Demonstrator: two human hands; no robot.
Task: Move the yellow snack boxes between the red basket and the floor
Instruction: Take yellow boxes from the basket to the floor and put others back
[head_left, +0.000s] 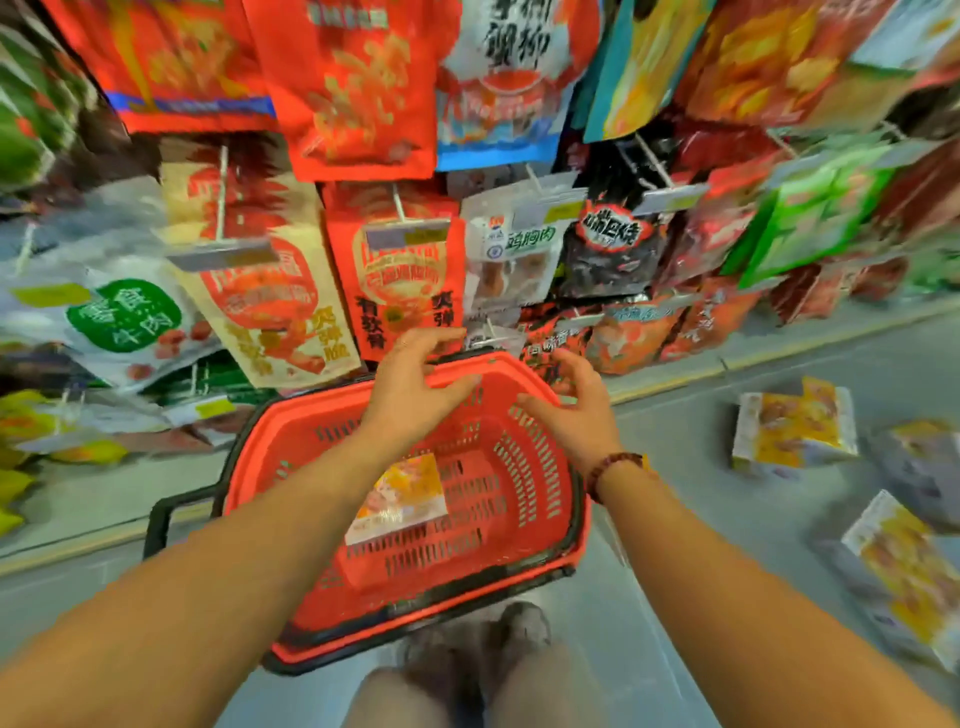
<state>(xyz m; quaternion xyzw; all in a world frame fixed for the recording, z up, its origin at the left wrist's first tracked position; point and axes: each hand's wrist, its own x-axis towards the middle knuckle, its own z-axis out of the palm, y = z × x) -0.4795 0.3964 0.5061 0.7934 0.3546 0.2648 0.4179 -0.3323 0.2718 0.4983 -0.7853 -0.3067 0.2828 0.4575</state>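
Two hands were held out over the basket (291, 431), which was set on the floor (691, 467) before a rack of hanging bags (400, 280). One box (400, 499) was seen inside the basket, laid flat on its bottom toward the 9 o'clock side, with one edge hidden by the left forearm.

The left hand (415, 384) was held above the basket's 12 o'clock rim, its fingers spread wide and slightly bent, with nothing gripped. Whether the rim was touched could not be told. The right hand (576, 410) was held over the 1 o'clock rim, near the left hand but apart from it. Its fingers were parted and loosely curled, and nothing was held in them. A bracelet (613, 470) of dark beads was worn on the right wrist.

More boxes were seen on the floor, well apart from the basket. A near box (795, 426) was lying at 3 o'clock from it, and a far box (904, 566) at 4 o'clock, close to the frame's edge. A blurred pack (930, 457) was lying between those two, farther out. Its kind could not be told.

A black handle (161, 514) was seen swung out from the basket at 9 o'clock. A pair of shoes (478, 644) was seen at 6 o'clock, just beside the basket's near rim.
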